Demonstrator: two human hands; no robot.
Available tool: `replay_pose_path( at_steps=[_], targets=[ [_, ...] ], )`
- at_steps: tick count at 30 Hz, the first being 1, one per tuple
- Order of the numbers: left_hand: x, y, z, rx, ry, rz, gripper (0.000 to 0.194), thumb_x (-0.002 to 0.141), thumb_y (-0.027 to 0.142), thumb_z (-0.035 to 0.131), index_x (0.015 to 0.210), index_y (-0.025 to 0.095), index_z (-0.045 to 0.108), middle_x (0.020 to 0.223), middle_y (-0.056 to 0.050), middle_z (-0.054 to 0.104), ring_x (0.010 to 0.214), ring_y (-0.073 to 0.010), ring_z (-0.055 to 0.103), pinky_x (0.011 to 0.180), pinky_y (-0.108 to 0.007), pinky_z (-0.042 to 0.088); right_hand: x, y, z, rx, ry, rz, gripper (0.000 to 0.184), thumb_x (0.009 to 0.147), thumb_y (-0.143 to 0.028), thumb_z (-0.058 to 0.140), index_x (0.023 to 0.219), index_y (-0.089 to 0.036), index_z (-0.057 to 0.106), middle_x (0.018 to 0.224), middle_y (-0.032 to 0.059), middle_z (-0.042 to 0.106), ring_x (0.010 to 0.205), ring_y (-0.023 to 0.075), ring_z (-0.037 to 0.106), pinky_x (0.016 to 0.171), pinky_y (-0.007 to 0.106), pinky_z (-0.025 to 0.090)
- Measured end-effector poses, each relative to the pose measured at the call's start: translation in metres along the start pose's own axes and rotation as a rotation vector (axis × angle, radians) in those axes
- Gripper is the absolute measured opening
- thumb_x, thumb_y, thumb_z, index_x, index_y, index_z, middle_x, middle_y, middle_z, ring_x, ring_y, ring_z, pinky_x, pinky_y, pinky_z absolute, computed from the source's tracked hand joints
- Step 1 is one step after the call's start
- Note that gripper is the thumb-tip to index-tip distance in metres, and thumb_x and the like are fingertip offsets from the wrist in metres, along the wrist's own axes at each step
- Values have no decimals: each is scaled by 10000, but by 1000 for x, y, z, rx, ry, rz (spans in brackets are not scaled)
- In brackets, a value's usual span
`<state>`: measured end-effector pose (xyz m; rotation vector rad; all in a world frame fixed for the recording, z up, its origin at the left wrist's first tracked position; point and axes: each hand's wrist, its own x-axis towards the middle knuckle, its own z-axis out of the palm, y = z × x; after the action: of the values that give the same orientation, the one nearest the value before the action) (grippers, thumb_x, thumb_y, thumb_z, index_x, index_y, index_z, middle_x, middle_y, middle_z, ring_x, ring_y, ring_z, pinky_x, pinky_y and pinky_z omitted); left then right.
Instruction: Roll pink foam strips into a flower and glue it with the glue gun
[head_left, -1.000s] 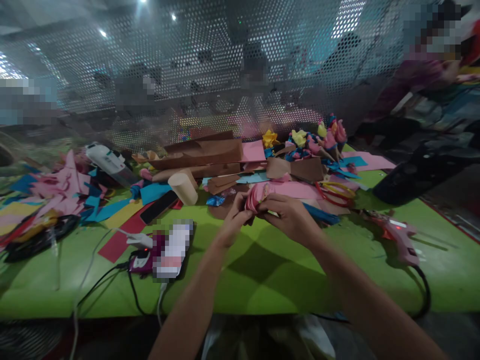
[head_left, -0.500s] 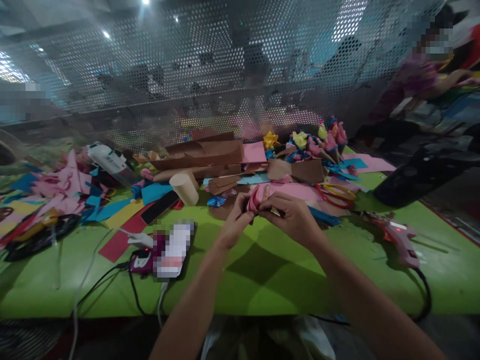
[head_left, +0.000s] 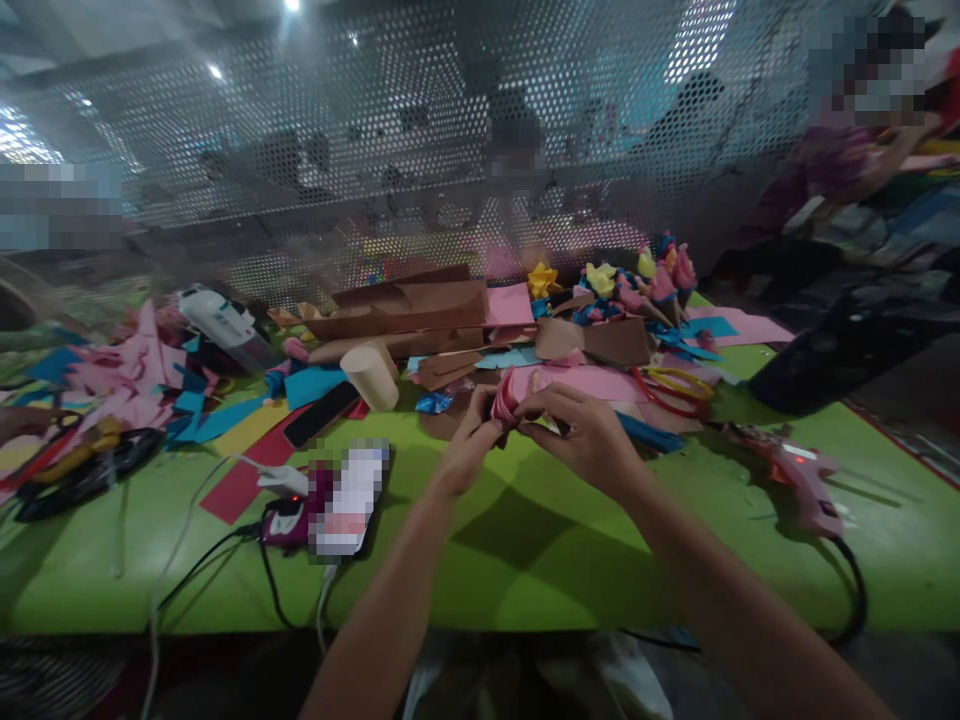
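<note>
Between my two hands, above the green table (head_left: 517, 580), is a pink paper flower (head_left: 507, 396) with layered, curled petals. My left hand (head_left: 474, 440) has its fingers and thumb closed round the flower's left side and base. From the right, my right hand (head_left: 574, 430) pinches the flower's lower edge with thumb and fingertips. A small dark brown piece shows beneath the petals, partly hidden by my fingers. Just behind my hands lie pink paper sheets (head_left: 592, 384) and brown paper pieces (head_left: 450, 370).
A pink glue gun (head_left: 810, 485) with its cord lies at right, near scissors (head_left: 675, 392). Finished paper flowers (head_left: 652, 280) stand at back right. A phone (head_left: 351, 500), power strip (head_left: 289, 525), cables and a beige cylinder (head_left: 370, 378) are on the left. A perforated metal screen (head_left: 420, 130) rises behind.
My hands stay nearly in place. The flower has turned slightly between my fingers, and the right hand's fingers have shifted a little.
</note>
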<state>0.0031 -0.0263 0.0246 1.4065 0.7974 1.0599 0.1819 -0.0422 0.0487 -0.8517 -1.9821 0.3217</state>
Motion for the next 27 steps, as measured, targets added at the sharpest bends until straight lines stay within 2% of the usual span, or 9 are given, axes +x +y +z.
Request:
replay_pose_path(
  at_steps=[3,10,18,23,27],
  targets=[
    [0,0,1,22,41,-12,252,753,299,553,966,228,440,786,45,455,618,-97,396,585,-241,356,-1,-3,2,-6,50,-29,80,912,-189,633,897,-220,705,856,48,716,788,168,668,702,262,509],
    [0,0,1,27,79,10,298,749,374,565,978,234,437,794,39,446,630,-104,382,584,-248,345,-7,0,13,-127,48,-77,136,923,-191,612,904,-243,736,859,51,731,781,180,677,721,288,511],
    [-3,2,3,60,82,23,291,780,377,564,1004,239,440,801,38,435,638,-109,370,593,-255,337,-9,0,17,-238,29,-112,171,924,-162,589,879,-226,741,834,58,731,735,175,659,681,288,481],
    [-2,-5,0,100,66,50,233,824,343,521,1014,234,444,828,37,441,649,-106,367,615,-254,347,-6,0,13,-119,17,-56,126,900,-156,633,893,-218,742,849,52,739,763,178,682,695,276,503],
    [-3,-6,-2,112,41,67,210,846,314,508,1030,233,447,837,36,439,660,-105,367,633,-251,351,-4,-3,10,-32,77,14,138,912,-171,626,927,-240,744,870,47,744,795,182,693,703,279,528]
  ],
)
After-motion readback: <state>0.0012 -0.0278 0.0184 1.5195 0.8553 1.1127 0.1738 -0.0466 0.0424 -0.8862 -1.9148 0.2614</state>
